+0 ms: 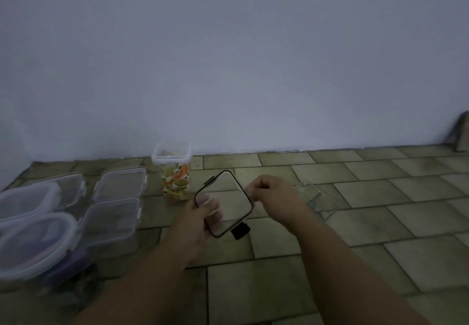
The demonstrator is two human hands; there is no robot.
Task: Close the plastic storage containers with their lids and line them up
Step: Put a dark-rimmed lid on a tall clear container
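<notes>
The tiled floor (355,261) lies open to the right and toward the viewer; the wall (228,58) bounds its far edge; closed containers (33,248) and flat clear boxes (111,220) crowd the left; a tall container (175,170) of colourful pieces stands by the wall. The lid (233,203), clear with a black rim, is held tilted above the floor between both hands; the left hand (198,220) curls its fingers (210,205) round the left edge; the right hand (274,197) pinches the right edge; an open clear container (314,195) lies just beyond the right hand.
</notes>
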